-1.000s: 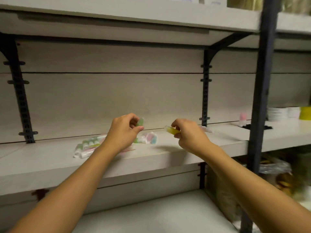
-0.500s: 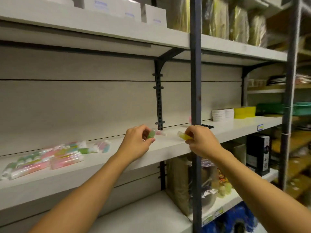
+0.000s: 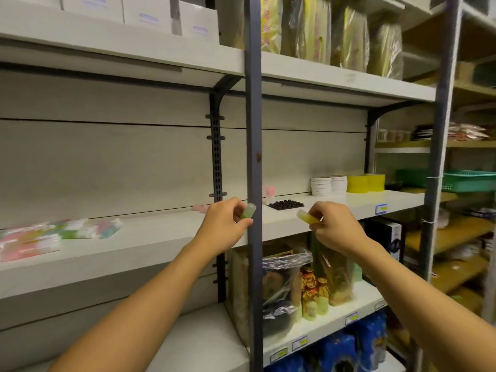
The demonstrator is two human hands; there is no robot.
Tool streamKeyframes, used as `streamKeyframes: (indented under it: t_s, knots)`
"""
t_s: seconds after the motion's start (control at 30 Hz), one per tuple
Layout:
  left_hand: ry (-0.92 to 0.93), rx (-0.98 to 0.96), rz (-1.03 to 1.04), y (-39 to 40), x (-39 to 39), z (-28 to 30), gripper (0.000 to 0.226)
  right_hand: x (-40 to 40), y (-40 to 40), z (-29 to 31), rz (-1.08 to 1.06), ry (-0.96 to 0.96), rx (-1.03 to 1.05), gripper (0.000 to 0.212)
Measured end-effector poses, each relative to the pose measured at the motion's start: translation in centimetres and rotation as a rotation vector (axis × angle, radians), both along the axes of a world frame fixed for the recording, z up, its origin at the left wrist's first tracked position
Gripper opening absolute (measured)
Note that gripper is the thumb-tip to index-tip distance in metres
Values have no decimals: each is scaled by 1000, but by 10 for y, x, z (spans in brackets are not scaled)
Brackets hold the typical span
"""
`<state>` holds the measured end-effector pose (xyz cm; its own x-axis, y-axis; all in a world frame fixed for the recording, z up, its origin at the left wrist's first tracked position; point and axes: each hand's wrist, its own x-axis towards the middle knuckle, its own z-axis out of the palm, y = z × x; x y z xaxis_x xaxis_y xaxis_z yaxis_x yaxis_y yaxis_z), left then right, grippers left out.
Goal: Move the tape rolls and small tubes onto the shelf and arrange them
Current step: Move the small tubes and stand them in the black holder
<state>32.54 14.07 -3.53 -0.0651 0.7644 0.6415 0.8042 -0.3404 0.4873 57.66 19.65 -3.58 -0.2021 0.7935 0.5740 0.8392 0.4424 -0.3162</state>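
My left hand [image 3: 224,224] pinches a small green tube [image 3: 247,212] just left of the dark upright post [image 3: 253,157]. My right hand [image 3: 331,226] pinches a small yellow tube [image 3: 306,216] over the front edge of the white shelf [image 3: 161,237]. Packs of pastel tubes [image 3: 48,234] lie at the shelf's left. A black holder tray [image 3: 285,204] sits behind the post, with a pink tube [image 3: 269,191] standing near it and another pink tube [image 3: 200,208] lying to the left. White tape rolls [image 3: 328,185] and yellow tape rolls [image 3: 365,182] stand at the right.
White boxes [image 3: 150,14] and wrapped yellow packets [image 3: 346,33] fill the upper shelf. Bagged goods and small bottles [image 3: 314,288] sit on the shelf below. A green basket [image 3: 467,181] rests on the neighbouring rack at the right.
The view has swung right: the tube packs slid to the left edge and the tape rolls and black tray came nearer. Both hands kept their tubes and moved right along the shelf.
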Motion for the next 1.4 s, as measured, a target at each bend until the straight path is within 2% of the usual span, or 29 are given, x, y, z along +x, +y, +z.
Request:
streamKeyframes:
  t_s: [0.27, 0.6, 0.97, 1.1, 1.27, 1.4]
  knots:
    - [18, -2, -7, 37, 64, -7, 27, 53, 31, -4, 2, 14, -13, 19]
    - [32, -9, -38, 117, 110, -11, 27, 66, 105, -5, 40, 45, -10, 22]
    - [-133, 39, 92, 221, 108, 7, 20, 49, 232, 17, 138, 41, 77, 13]
    - [-210, 74, 133, 252, 113, 19, 18, 39, 264, 21, 206, 98, 98, 13]
    - [-240, 95, 127, 283, 114, 30, 28, 32, 305, 24, 311, 181, 120, 13]
    - [-234, 110, 167, 308, 110, 35, 30, 28, 331, 25, 484, 349, 91, 28]
